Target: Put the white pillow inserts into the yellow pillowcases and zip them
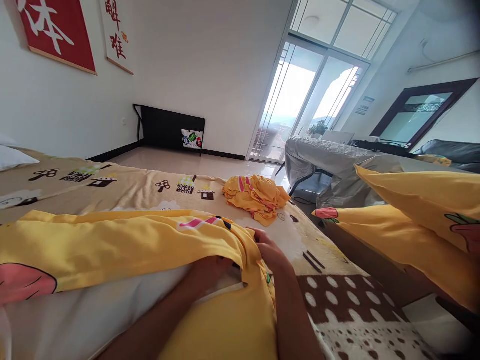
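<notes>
A yellow pillowcase (123, 240) with pink prints lies in front of me, partly over a white pillow (138, 290). My left hand (221, 262) reaches in under the yellow cloth, and its fingers are hidden there. On the outside, my right hand (264, 245) is closed on the bunched corner of the pillowcase, close to where the left hand goes in. The cloth between the two hands is gathered in folds. Just beyond the right hand sits a crumpled heap of yellow-orange cloth (257, 195) with pink marks.
A tan and brown patterned blanket (123, 185) covers the bed. At the right are yellow pillows (382, 230) with carrot prints. Behind them stands furniture under a plastic sheet (333, 160). A black folded panel (168, 130) leans on the far wall, near glass doors (300, 95).
</notes>
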`<action>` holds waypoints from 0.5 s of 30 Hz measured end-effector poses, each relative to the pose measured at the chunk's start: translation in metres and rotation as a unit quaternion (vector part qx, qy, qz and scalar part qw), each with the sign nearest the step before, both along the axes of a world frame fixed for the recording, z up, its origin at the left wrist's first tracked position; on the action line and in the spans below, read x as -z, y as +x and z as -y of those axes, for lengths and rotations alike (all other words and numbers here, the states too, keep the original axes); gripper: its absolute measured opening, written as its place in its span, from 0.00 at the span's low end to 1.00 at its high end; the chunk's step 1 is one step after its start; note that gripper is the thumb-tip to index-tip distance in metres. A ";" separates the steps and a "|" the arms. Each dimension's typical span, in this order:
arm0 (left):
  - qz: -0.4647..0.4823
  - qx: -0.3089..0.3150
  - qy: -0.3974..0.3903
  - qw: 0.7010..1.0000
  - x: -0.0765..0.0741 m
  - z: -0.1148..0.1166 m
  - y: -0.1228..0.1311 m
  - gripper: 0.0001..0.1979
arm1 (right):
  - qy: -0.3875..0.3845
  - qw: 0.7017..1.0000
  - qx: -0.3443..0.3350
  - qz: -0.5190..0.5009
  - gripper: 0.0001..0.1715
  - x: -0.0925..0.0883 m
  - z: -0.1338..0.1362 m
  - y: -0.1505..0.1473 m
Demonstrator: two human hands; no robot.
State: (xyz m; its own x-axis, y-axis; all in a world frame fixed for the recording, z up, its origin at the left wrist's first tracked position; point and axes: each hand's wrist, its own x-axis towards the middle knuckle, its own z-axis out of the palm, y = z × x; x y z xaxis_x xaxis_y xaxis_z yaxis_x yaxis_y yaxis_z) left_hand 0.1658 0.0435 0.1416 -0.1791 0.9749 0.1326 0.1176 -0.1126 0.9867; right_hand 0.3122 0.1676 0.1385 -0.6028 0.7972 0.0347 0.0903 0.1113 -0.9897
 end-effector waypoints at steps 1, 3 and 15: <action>-0.048 0.007 0.007 0.999 -0.001 0.006 0.002 0.18 | -0.007 0.999 0.022 -0.035 0.12 -0.001 -0.002 0.000; -0.160 0.041 0.018 0.986 -0.004 0.014 0.003 0.17 | -0.013 0.993 0.069 -0.100 0.13 -0.003 -0.005 -0.001; -0.108 -0.016 0.006 0.994 -0.004 0.017 0.045 0.23 | 0.041 0.983 0.089 -0.156 0.17 -0.004 -0.011 0.003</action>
